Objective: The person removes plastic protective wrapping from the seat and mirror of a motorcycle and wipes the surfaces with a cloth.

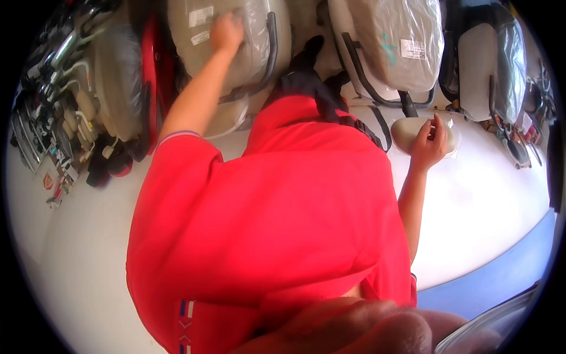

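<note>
Wrapped seat (252, 53): its clear film was overlapped by the left hand; firm contact could not be confirmed.
Left hand (227, 34): loosely curled; whether film was pinched could not be told.
Right hand (429, 141): held right of the wrapped seat, fingers partly bent, overlapping an oval pad (402, 133); touch could not be told.
Film risk: tearing was judged possible, if snagged by fingertips.
Pad risk: knocking was judged possible, if the right wrist were swung.

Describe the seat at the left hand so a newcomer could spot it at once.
Look past the red shirt to the top edge. Find the plastic-wrapped seat at the left hand, a dark bar along its right side. Two white labels set it apart from the green-scribbled seat on its right.
</note>
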The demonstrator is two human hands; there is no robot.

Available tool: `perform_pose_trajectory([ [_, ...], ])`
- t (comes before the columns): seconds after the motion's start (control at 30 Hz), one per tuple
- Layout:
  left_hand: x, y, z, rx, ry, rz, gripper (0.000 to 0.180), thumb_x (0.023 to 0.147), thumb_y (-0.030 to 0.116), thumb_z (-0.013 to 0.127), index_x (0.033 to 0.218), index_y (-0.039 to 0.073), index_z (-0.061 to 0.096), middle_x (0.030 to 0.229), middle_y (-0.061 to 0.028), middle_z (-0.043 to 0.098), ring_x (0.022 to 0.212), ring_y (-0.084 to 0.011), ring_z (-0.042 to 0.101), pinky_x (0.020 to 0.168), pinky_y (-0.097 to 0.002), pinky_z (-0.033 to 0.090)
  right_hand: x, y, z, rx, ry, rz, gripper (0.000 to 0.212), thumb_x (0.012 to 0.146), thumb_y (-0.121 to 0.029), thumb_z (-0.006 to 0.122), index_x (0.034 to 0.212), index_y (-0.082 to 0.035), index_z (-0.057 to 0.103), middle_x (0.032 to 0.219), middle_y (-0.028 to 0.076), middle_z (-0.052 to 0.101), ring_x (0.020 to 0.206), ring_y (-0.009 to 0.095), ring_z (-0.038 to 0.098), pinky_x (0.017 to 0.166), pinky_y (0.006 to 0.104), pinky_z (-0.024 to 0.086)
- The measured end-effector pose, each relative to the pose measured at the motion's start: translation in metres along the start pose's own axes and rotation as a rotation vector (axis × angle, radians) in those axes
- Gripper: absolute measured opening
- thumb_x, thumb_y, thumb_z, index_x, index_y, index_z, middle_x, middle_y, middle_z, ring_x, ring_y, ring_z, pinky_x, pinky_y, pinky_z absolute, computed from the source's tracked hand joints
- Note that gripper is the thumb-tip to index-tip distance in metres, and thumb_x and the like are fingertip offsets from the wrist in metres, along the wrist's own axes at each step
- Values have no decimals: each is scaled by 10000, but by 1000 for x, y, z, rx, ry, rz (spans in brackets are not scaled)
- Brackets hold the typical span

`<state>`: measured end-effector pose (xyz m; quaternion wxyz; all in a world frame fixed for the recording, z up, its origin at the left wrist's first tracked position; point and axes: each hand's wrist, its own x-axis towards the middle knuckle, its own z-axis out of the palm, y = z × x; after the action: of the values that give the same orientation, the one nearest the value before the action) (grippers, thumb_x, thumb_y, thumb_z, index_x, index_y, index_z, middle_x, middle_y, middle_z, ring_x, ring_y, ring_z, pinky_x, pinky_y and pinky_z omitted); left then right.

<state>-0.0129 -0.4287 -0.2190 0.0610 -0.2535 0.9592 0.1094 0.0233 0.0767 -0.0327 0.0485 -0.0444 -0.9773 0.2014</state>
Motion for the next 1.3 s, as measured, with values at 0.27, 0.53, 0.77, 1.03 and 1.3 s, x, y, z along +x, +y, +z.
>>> perform_pose_trajectory([
  [0.27,49,12,-11,123,-74,-69,356,880,402,578,1054,105,667,1024,-175,682,946,-383,641,788,-481,505,3,3,0,-22,11,17,216,854,-61,612,1058,-53,685,839,38,661,664,147,613,570,281,472],
  [0.53,25,-30,-37,173,-193,-193,379,869,348,592,1107,62,663,1052,-177,682,957,-354,655,808,-456,516,2,0,1,-23,2,-14,162,852,-69,619,989,-52,703,785,57,654,639,169,610,562,287,470],
  [0.77,16,39,-36,100,-202,-38,299,845,353,564,965,103,677,981,-173,687,928,-375,652,780,-487,518,1,4,-1,-6,-15,-2,117,843,-63,624,924,-47,706,751,63,645,608,175,597,544,292,459],
  [1.03,-28,-46,-31,50,-98,-146,345,854,358,595,1055,86,663,1009,-202,675,927,-397,634,799,-466,503,2,1,-1,35,7,-4,99,846,-64,621,900,-40,699,730,58,636,610,174,599,543,292,454],
  [1.3,9,-27,-6,16,-10,-105,382,830,382,643,1061,79,672,1015,-177,683,956,-383,633,810,-461,500,0,1,1,-5,-2,11,101,852,-77,627,907,-37,703,769,64,656,634,176,609,559,292,469],
])
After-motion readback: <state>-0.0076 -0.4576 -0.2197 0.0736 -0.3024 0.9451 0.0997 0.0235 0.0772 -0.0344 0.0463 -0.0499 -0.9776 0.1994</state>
